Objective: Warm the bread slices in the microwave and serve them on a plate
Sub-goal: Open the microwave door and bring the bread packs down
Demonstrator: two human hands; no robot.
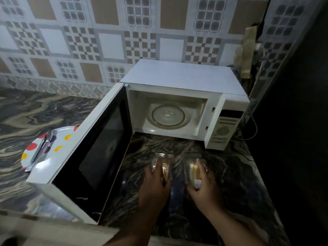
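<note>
Nearest to you, your left hand point(156, 181) is curling its fingers over a clear plastic packet of bread slices point(164, 167) on the dark marbled countertop point(236, 174), gripping it from the left side. Just beside it, your right hand point(204, 189) is wrapping around a second clear packet of bread slices point(192, 172), with the fingers lying along its right edge and the thumb underneath near a small label. The two packets are sitting near each other but apart, with a strip of counter between them; blur is hiding how many slices each one holds.

To your left, the microwave door point(92, 151) is standing wide open, swung out over the counter. Beyond the door's edge, a white plate with red, yellow and purple spots point(60, 139) is resting on the counter with metal tongs point(40, 151) lying across it.

Farther back, the white microwave point(181, 80) is sitting against the patterned tile wall point(110, 32), its cavity showing only the glass turntable point(167, 115).
</note>
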